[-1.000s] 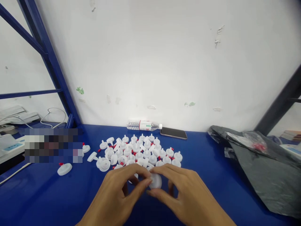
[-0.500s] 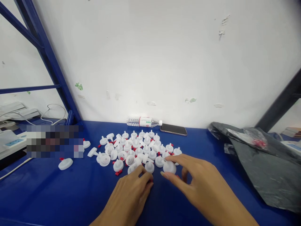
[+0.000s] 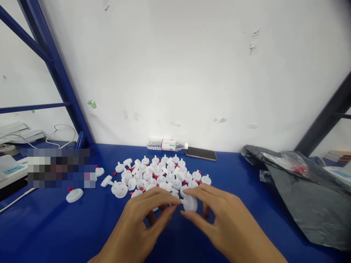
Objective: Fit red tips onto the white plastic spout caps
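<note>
**White disc (image 3: 191, 204) gripped in my right hand (image 3: 223, 215), left hand (image 3: 138, 219) at its stem (image 3: 183, 201)**

A pale wall (image 3: 175, 73) rises behind the blue worktop (image 3: 63, 232), where a dark plastic bag (image 3: 312, 208) lies well over to my right. Both my forearms come in from the near edge and angle inward, so my hands face each other with knuckles up, just in front of a spread of white parts (image 3: 161, 179). My right hand curves into a wide C, clamped on the disc with forefinger above and thumb below. My left hand is bent more tightly, thumb and forefinger drawn close at the tip of the stem, which points left; I cannot tell whether they pinch anything. The disc sits between my hands, tipped on its side, near the closest parts of the spread. Beyond the spread, a clear bottle (image 3: 168, 145) lies on its side with its cap by a dark phone (image 3: 201, 153). Smallest are the red pieces (image 3: 114, 174) scattered among the parts.
</note>
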`<state>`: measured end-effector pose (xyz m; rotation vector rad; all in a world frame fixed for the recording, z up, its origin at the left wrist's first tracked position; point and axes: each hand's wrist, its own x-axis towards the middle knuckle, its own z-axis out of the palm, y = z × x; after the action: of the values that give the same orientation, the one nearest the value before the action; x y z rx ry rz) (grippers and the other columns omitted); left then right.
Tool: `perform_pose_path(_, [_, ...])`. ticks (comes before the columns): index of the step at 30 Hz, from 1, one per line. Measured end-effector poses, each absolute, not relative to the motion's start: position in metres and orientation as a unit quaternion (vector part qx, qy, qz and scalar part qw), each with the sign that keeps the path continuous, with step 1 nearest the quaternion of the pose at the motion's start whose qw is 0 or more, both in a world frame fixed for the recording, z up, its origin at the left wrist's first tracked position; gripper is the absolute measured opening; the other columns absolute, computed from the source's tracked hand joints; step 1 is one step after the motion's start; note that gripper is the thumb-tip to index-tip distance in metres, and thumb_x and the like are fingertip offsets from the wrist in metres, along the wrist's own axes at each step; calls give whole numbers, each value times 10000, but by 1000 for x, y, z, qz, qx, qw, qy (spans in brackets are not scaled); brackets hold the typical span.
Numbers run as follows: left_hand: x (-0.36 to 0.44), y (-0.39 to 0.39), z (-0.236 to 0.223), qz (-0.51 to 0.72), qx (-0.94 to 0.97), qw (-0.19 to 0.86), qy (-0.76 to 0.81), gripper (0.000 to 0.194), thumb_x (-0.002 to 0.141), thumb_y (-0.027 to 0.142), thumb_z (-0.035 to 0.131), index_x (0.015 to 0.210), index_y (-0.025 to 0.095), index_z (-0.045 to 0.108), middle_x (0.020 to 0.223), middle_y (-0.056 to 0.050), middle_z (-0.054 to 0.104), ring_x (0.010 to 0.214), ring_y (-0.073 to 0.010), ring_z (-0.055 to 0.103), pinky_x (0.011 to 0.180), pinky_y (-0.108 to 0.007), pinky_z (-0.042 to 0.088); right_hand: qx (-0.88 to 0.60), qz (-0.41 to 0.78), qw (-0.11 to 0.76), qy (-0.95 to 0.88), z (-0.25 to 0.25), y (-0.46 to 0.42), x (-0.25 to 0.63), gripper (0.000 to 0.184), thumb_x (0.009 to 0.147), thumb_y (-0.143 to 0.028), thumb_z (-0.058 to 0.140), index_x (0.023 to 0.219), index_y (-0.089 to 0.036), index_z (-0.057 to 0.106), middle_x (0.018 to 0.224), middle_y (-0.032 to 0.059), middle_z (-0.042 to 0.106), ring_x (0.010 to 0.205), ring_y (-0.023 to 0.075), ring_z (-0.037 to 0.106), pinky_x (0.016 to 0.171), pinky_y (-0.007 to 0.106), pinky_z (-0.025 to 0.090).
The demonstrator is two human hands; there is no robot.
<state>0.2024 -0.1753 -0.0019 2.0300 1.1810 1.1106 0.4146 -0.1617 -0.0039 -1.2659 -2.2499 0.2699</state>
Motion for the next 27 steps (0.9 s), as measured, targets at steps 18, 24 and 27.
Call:
perform_pose_path(18, [206,-184,5,480,663,345,460,122,876,275,708,948,259,806,818,-3,772,652,-125,685,471,-181,484,-391,146,313,-853,-4,-161,407,113,930,-343,670,989,-284,747,897,-7,762,611,125,648,553,219,500])
perform_pose_path(24, [203,-187,11,471,692,274,474,75,843,257,731,856,270,804,798,29,788,638,-111,673,534,-189,492,-387,138,332,-849,-6,-163,401,263,891,-408,719,1132,-304,742,807,-30,761,520,109,619,464,198,481])
perform_pose_path(27, [180,-185,26,428,706,206,525,113,873,304,686,896,282,795,864,32,790,669,-119,677,557,-198,498,-406,115,349,-837,-8,-162,404,451,880,-494,706,1290,-305,684,713,-37,744,462,122,615,450,214,510])
